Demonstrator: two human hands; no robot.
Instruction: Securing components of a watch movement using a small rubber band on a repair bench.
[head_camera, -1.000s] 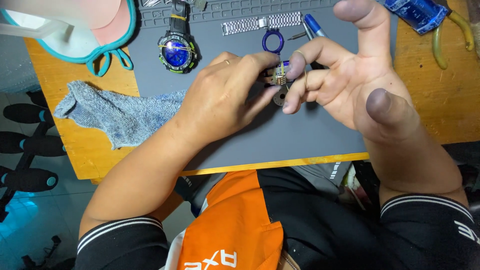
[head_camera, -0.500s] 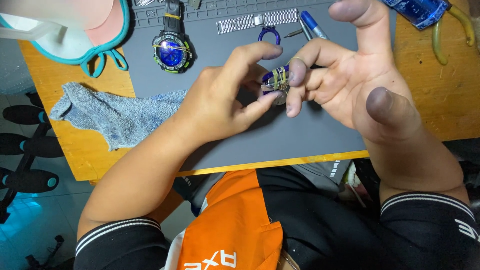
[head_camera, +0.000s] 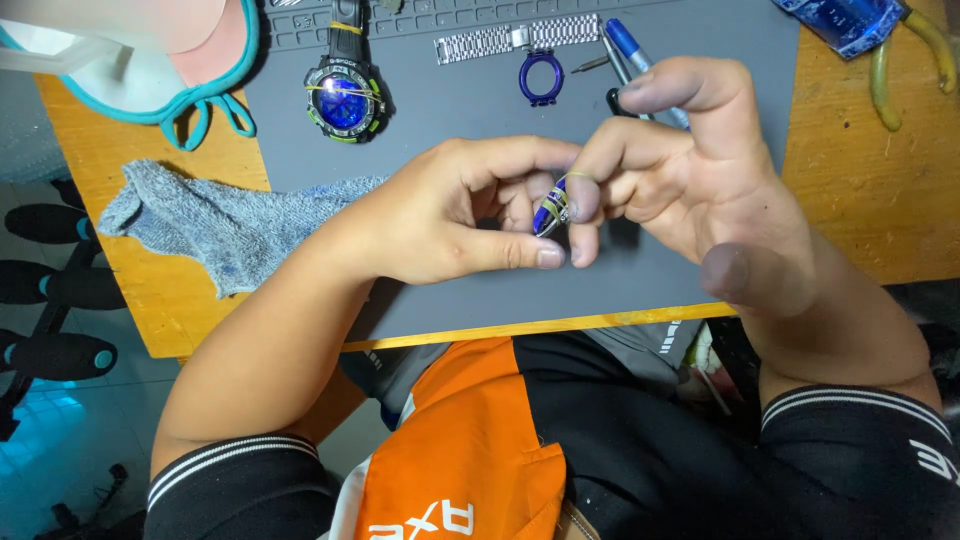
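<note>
Nearest the viewer, both hands meet just above the front of the grey mat, which lies on the orange surface. The left hand is curled, thumb and fingers closing on a small blue and gold watch part. The right hand pinches the same part from the other side with index finger and thumb; its remaining fingers are spread. The part is held clear of the mat, between the two sets of fingertips.

Judgement: the part appears light, rigid and small, with smooth metal faces likely to slip; it is best held by its rim, with light pressure, as fine pieces may bend or drop.

Left of the hands, a grey knitted cloth lies partly on the mat. Further back sit a black wristwatch with blue dial, a blue bezel ring, a steel link bracelet and a blue pen. Yellow-handled pliers lie at the far right.
</note>
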